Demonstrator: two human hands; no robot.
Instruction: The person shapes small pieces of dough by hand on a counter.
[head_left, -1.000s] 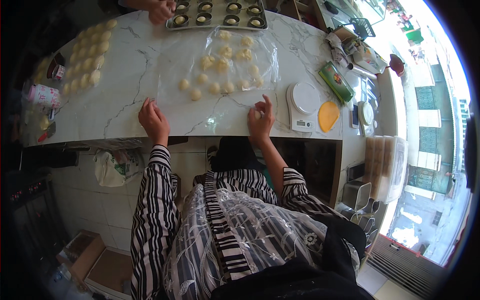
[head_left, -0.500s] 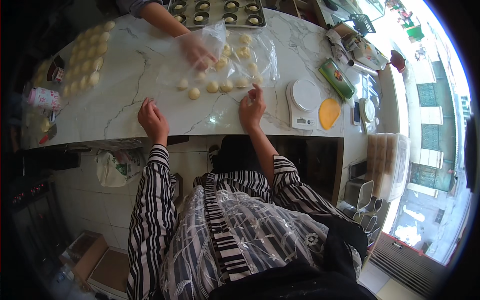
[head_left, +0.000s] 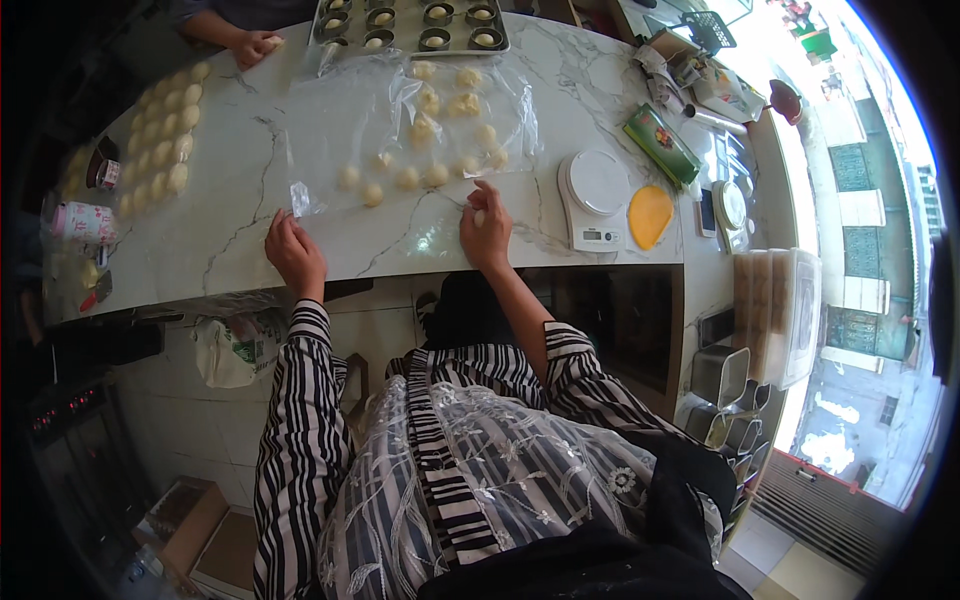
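Note:
A clear plastic sheet [head_left: 330,130] lies over several pale dough balls [head_left: 408,178] on the marbled table [head_left: 400,235]. My left hand [head_left: 296,252] rests near the table's front edge, fingers curled together, their tips at the sheet's near left corner. Whether they pinch the plastic is hard to tell. To the right, my right hand [head_left: 487,228] is just below the sheet's near edge. Its index finger reaches up while the other fingers bend around something pale and small that I cannot make out. Some dough pieces [head_left: 465,103] farther back look rough and lumpy.
Another person's hand [head_left: 255,47] is at the far left edge with a small pale piece. A tray [head_left: 408,45] with round moulds stands at the back. Rows of dough balls [head_left: 165,135] lie left. A white scale [head_left: 597,195], orange scraper [head_left: 650,215] and green box [head_left: 662,143] sit right.
The other person's hand has left the sheet and drawn back to the far left. The raised plastic has come down, its left corner now spread toward my left hand.

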